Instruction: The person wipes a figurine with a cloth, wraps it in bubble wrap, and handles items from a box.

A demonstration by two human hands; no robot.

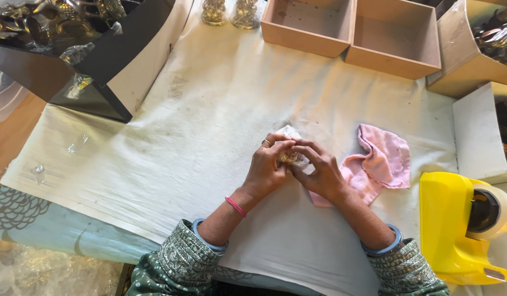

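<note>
Pinching together at the middle of the cloth-covered counter [171,137], both hands work on one small object wrapped in clear plastic [290,156], which looks golden through the wrap; what it is cannot be told. The left hand [267,167] has its grip pressed on the near left side of the wrapped piece, a ring on one finger and a pink band at the wrist. The right hand [319,172] meets it from the other side, its fingertips pinching the same wrap, so that the object sits between the two hands and rests on the cloth. Just beside the right hand lies a crumpled pink rag [382,161], partly under the wrist. A yellow tape dispenser [451,230] stands near the right edge. Two empty wooden boxes [357,33] sit at the far side, well apart from the hands, and a dark tray of shiny metal figures [56,27] fills the far left corner.
</note>
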